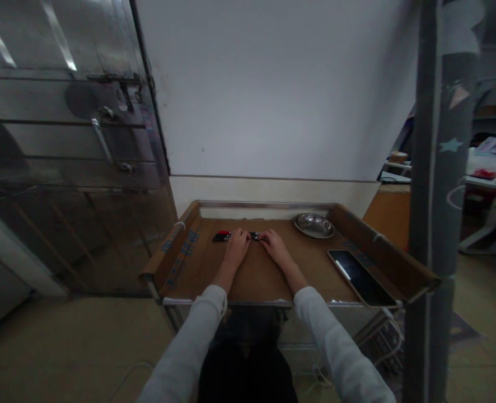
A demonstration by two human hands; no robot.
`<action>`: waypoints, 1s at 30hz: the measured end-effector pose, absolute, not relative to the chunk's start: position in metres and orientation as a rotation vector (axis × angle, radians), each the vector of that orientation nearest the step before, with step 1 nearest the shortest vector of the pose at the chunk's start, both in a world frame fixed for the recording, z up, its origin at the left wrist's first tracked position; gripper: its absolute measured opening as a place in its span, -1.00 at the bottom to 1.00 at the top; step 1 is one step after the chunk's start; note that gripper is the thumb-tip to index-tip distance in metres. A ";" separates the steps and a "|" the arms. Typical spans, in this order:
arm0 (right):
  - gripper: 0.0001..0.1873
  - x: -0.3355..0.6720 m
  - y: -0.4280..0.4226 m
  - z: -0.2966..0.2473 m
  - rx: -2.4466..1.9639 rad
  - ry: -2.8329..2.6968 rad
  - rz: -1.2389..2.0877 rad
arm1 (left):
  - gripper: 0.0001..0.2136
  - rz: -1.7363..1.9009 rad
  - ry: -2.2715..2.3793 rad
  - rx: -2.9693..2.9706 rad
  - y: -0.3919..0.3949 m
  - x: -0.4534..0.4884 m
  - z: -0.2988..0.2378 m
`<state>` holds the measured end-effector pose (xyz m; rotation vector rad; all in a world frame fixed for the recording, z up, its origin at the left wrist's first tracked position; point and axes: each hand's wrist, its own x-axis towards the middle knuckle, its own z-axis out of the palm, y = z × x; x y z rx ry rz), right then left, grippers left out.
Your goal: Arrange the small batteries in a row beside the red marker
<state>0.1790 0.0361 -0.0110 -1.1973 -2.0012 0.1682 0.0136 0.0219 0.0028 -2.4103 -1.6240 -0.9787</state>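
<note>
A few slim pens [221, 238], black with one red end showing, lie side by side across the cardboard-lined table [268, 280], towards its far edge. My left hand [238, 243] is closed over their middle, fingers curled down onto them. Close beside it, my right hand [273, 244] pinches the right ends of the pens between thumb and fingers. Both hands hide part of the pens, so how many there are cannot be made out.
A shiny oval metal dish [314, 225] stands at the back right. Nearer to me lies a tablet [360, 278] with a dark screen. Folded cardboard walls [176, 252] line the table's sides. A grey pillar [441, 224] rises on the right, a metal door [63, 140] on the left.
</note>
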 end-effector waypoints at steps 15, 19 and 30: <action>-0.80 0.180 0.027 -0.002 -1.301 -1.852 0.084 | -0.82 -0.816 -2.112 -1.866 -0.002 -0.012 0.008; -0.78 0.179 0.031 -0.004 -1.215 -1.684 0.204 | -0.81 -0.747 -1.981 -1.939 -0.005 -0.005 0.007; -0.59 0.166 0.032 0.003 -0.955 -1.361 0.971 | -0.81 -1.026 -1.550 -2.422 0.002 0.004 0.012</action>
